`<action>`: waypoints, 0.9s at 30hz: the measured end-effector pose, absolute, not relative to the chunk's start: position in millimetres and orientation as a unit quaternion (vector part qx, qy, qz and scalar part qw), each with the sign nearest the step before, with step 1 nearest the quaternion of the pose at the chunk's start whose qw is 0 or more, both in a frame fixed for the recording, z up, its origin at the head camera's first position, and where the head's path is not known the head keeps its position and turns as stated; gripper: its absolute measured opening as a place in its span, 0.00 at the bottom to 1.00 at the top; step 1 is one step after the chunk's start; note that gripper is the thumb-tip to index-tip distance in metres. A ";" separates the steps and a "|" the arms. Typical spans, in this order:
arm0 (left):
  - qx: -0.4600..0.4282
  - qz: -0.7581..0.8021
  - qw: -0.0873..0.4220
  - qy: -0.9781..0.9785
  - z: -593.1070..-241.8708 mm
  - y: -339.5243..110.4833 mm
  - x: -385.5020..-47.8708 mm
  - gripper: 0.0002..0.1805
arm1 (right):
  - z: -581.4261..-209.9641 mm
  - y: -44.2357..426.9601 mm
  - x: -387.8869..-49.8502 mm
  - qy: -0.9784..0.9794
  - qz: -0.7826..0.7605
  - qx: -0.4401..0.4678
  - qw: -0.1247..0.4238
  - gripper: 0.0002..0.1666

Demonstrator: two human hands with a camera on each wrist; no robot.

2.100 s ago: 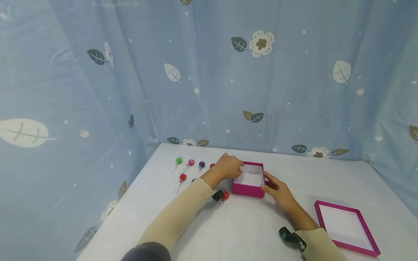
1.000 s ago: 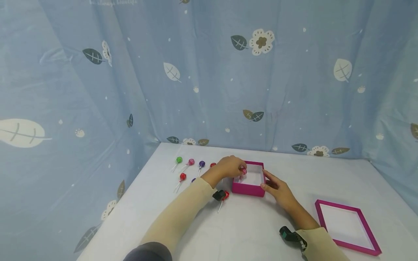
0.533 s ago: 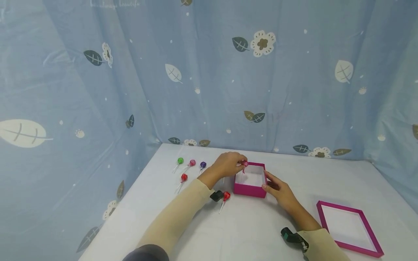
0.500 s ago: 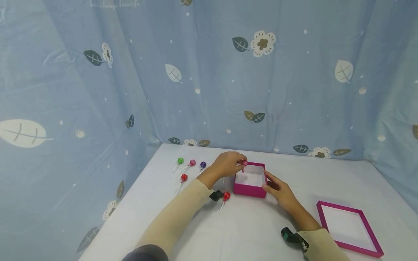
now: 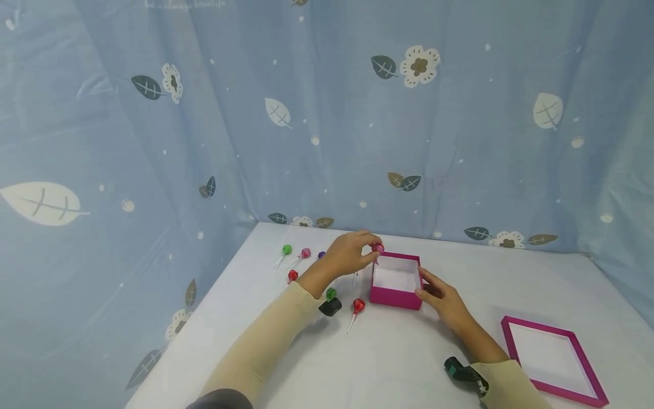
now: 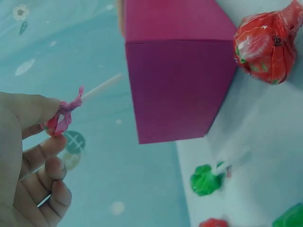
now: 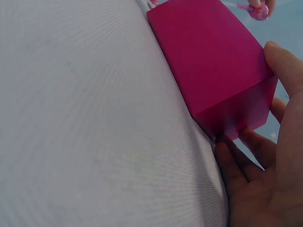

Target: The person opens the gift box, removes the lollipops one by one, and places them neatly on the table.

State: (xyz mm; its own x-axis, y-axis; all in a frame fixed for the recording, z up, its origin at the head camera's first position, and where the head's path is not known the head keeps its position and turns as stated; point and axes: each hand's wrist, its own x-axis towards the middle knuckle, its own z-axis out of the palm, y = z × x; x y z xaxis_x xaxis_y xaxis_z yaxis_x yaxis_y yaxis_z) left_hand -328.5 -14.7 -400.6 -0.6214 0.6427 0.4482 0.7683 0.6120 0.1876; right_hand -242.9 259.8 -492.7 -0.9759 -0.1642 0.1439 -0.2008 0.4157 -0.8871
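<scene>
A pink-wrapped lollipop (image 5: pixel 378 248) is pinched between the thumb and fingertips of my left hand (image 5: pixel 348 254), held above the back left rim of a magenta box (image 5: pixel 395 297). In the left wrist view its white stick points toward the box, and the other fingers curl loosely below. My right hand (image 5: pixel 445 301) grips the box's right side, thumb at the rim near the front corner and fingers against the side wall. The box stands with its top uncovered, its white inside showing. A red lollipop (image 5: pixel 359 305) lies just left of its front.
Several more lollipops lie on the white table left of the box, among them green (image 5: pixel 287 249), pink (image 5: pixel 305 253) and red (image 5: pixel 292 275) ones; my left arm hides some. A magenta-rimmed lid (image 5: pixel 552 355) lies inside up at right. A blue curtain (image 5: pixel 327 142) hangs behind.
My left hand has lifted the pink lollipop from inside the box up and slightly left over the rim. A green lollipop beside the left wrist has come into sight. The right hand stays on the box.
</scene>
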 end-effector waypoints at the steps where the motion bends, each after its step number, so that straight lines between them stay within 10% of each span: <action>1: -0.399 -0.185 0.175 -0.881 -398.6 -15.8 -327.2 0.12 | -493.1 260.4 -243.1 -0.841 0.530 0.109 0.019 0.39; 27: -0.378 -0.139 0.165 -0.900 -400.0 -99.4 -311.8 0.12 | -496.3 260.3 -243.8 -0.845 0.524 0.108 0.025 0.39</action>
State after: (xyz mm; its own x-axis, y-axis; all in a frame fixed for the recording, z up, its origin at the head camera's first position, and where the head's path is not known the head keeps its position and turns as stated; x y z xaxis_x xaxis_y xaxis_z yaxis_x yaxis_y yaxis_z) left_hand -311.8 -99.4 -400.0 -0.6596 0.6355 0.4014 0.7269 0.6751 0.1256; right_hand -243.8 260.3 -496.3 -0.9753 -0.1562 0.1563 -0.2094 0.4277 -0.8793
